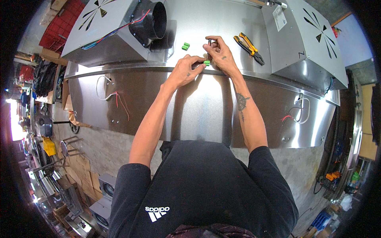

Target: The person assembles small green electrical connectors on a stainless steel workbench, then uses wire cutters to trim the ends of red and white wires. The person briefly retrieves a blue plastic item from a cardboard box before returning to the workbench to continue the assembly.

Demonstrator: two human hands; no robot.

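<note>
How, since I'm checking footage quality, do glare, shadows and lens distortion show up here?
In the head view, glare streaks the metal panel; a dark shadow or reflection lies beside the black pipe; the lens bends the panel's edges; the bright opening, far left, washes out; the green block at the left hand is too small for detail.

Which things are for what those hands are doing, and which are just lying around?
Seems part of it:
small green block, at the left hand
slim dark tool, in the right hand
second green piece, probably
pliers, maybe

Seems just lying around:
yellow container
cardboard
</note>
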